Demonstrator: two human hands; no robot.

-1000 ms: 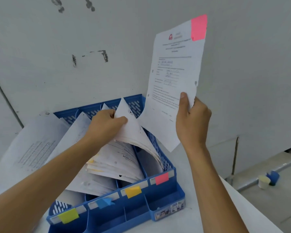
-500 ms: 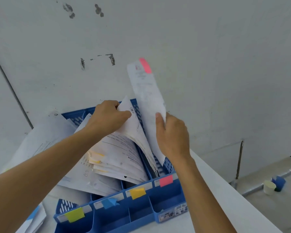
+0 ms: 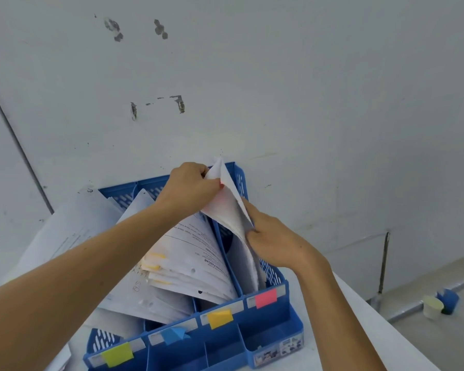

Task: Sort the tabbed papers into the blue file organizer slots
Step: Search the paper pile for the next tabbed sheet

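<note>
Nearest, the front wall of the blue file organizer is seen, with slot markers running left to right: green tab, blue tab, yellow tab, pink tab. Behind the pink tab, a bowed pink-tabbed paper is stood in the rightmost slot, its lower part hidden by the slot walls. Its near edge is pinched low by the right hand, fingers curled on it. Next slot over, a leaning paper stack is fanned leftward. Further back, the upper corners of the sheets are gripped by the left hand, and a trace of pink is glimpsed beside its knuckles. The marked wall is behind.

Risks, as judged: the sheet could be buckled or creased if pushed down while bowed. It could be caught on the divider and sent into the yellow slot. The leaning stack could be tipped across once the left hand is freed. How many sheets are held cannot be told.
</note>
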